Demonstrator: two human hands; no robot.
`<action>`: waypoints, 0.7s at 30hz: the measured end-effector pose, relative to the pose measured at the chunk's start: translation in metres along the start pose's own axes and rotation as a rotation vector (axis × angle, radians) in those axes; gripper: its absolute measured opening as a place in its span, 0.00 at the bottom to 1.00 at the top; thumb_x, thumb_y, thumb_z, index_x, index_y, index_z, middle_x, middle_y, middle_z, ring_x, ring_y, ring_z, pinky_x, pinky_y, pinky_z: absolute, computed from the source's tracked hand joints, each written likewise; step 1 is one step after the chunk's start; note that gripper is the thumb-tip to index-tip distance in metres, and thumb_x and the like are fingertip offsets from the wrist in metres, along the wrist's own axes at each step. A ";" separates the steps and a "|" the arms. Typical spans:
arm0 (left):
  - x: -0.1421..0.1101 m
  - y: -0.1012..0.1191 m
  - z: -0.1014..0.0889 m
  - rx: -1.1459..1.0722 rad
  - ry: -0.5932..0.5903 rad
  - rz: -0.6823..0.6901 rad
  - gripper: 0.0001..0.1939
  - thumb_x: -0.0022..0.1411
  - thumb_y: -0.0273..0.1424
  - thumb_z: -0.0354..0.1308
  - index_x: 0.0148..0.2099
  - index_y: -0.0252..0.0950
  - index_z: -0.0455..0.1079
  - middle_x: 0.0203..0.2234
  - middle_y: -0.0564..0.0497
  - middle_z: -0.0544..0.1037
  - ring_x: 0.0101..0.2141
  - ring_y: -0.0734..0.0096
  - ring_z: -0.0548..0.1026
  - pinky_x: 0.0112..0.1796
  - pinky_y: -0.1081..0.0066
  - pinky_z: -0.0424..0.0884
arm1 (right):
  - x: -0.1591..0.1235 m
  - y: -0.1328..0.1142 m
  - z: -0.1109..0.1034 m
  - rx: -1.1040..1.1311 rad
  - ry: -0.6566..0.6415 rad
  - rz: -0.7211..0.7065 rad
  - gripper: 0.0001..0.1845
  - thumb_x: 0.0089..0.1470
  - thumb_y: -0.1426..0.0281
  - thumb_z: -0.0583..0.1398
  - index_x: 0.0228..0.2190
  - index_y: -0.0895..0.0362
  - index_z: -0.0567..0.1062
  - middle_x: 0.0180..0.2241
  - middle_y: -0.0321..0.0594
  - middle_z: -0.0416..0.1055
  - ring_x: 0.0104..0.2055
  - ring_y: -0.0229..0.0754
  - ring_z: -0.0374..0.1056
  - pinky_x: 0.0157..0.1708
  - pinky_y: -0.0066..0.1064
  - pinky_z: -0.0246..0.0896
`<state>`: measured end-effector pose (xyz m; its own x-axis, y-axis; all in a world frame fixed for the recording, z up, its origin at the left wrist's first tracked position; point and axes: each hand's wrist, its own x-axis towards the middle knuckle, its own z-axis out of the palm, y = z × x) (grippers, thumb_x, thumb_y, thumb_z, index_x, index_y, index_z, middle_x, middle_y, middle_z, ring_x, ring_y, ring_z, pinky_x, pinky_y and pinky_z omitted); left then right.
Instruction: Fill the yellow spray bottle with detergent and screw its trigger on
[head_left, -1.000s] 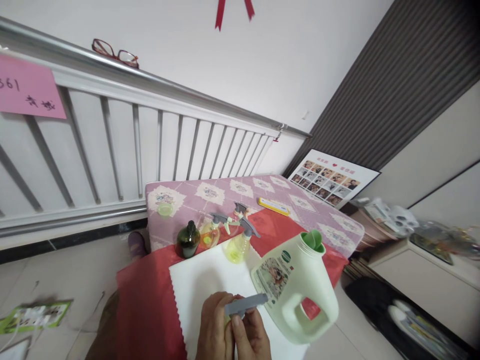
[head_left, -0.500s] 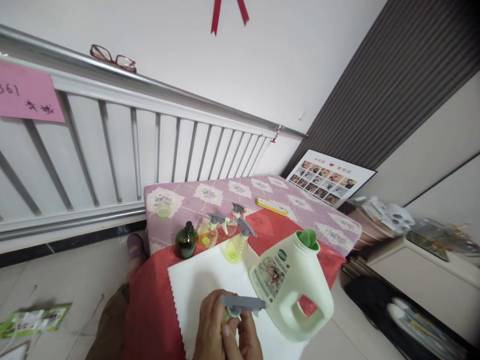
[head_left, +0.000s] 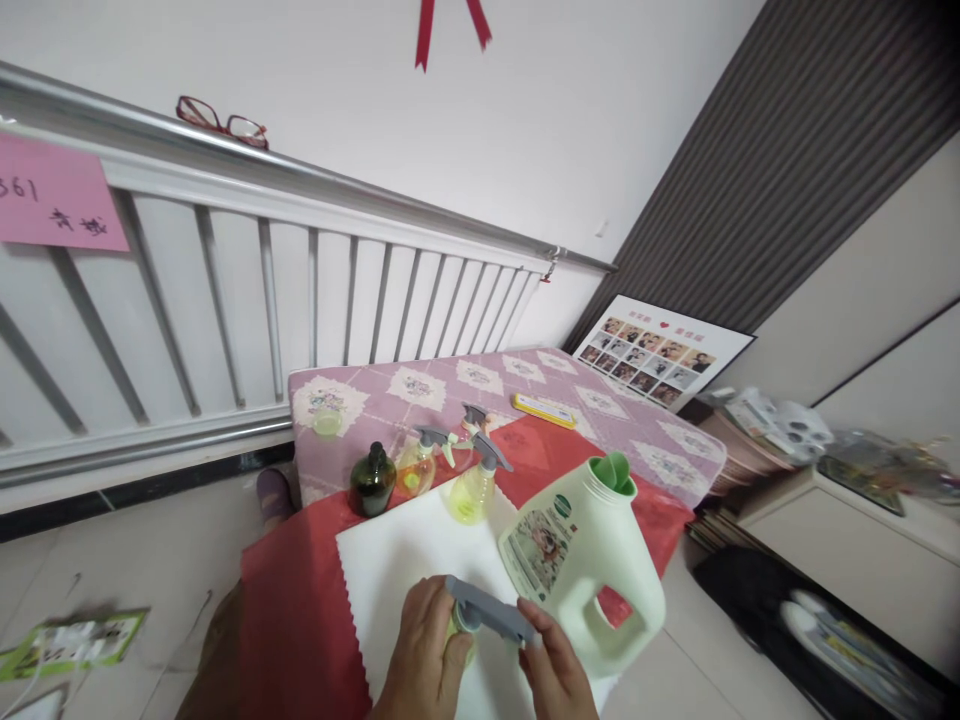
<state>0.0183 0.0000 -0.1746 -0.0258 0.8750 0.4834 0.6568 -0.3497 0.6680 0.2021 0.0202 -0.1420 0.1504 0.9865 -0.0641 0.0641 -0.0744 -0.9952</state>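
My left hand (head_left: 421, 662) is wrapped round a small spray bottle whose grey trigger head (head_left: 489, 613) sticks out to the right. My right hand (head_left: 553, 672) pinches the right end of that grey head. Both are low over a white cloth (head_left: 405, 555) on the red table cover (head_left: 292, 610). Just right of my hands stands a large pale green jug (head_left: 592, 565) with an open green spout and a handle. Behind the cloth stand a dark green round bottle (head_left: 373, 482), an orange spray bottle (head_left: 417, 468) and a yellow spray bottle (head_left: 475, 487).
A pink patterned tablecloth (head_left: 525, 385) covers the far table, with a yellow flat box (head_left: 545, 410) and a small green cup (head_left: 328, 421). A white railing (head_left: 300, 290) runs behind, red glasses (head_left: 221, 116) on top. A photo board (head_left: 660, 353) leans right.
The grey trigger head has turned in my hands, its tip now angled down to the right. My right hand has shifted right, out to the head's end.
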 end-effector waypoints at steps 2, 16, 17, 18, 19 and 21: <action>-0.001 -0.002 0.002 0.007 -0.018 -0.001 0.22 0.69 0.34 0.47 0.62 0.33 0.64 0.55 0.36 0.78 0.57 0.53 0.75 0.54 0.49 0.77 | 0.014 -0.027 0.005 0.005 -0.098 0.005 0.26 0.49 0.47 0.67 0.42 0.53 0.81 0.43 0.48 0.83 0.50 0.56 0.77 0.51 0.46 0.72; 0.002 -0.007 -0.007 -0.265 -0.055 -0.174 0.24 0.69 0.39 0.50 0.62 0.35 0.67 0.61 0.35 0.73 0.62 0.54 0.71 0.60 0.54 0.72 | 0.033 -0.103 0.039 -0.068 -0.909 -0.066 0.22 0.47 0.57 0.70 0.45 0.51 0.84 0.56 0.49 0.75 0.58 0.55 0.70 0.59 0.47 0.61; -0.001 -0.009 -0.004 -0.286 -0.066 -0.201 0.25 0.69 0.39 0.50 0.62 0.34 0.67 0.62 0.34 0.72 0.63 0.54 0.70 0.61 0.53 0.70 | 0.032 -0.102 0.040 -0.065 -0.907 -0.079 0.20 0.49 0.59 0.70 0.44 0.51 0.84 0.54 0.48 0.76 0.56 0.53 0.72 0.58 0.45 0.62; -0.003 -0.010 -0.001 -0.315 -0.073 -0.223 0.25 0.69 0.40 0.50 0.62 0.34 0.66 0.63 0.34 0.71 0.63 0.53 0.69 0.62 0.52 0.69 | 0.030 -0.101 0.041 -0.060 -0.894 -0.081 0.18 0.50 0.62 0.69 0.44 0.50 0.84 0.52 0.47 0.77 0.52 0.51 0.73 0.56 0.43 0.64; -0.004 -0.009 0.002 -0.353 -0.068 -0.241 0.25 0.69 0.40 0.49 0.63 0.36 0.66 0.64 0.35 0.70 0.64 0.54 0.68 0.63 0.51 0.68 | 0.028 -0.099 0.042 -0.058 -0.870 -0.078 0.17 0.50 0.65 0.68 0.44 0.50 0.83 0.50 0.45 0.77 0.49 0.48 0.74 0.54 0.42 0.66; -0.006 -0.006 0.005 -0.444 -0.029 -0.259 0.24 0.70 0.40 0.48 0.64 0.39 0.63 0.64 0.38 0.70 0.64 0.57 0.67 0.64 0.51 0.66 | 0.023 -0.094 0.043 -0.077 -0.802 -0.075 0.16 0.50 0.70 0.67 0.44 0.49 0.82 0.46 0.41 0.78 0.43 0.45 0.75 0.52 0.40 0.67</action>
<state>0.0186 -0.0015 -0.1847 -0.1204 0.9584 0.2586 0.2479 -0.2232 0.9427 0.1570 0.0565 -0.0527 -0.6087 0.7910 -0.0607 0.1186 0.0150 -0.9928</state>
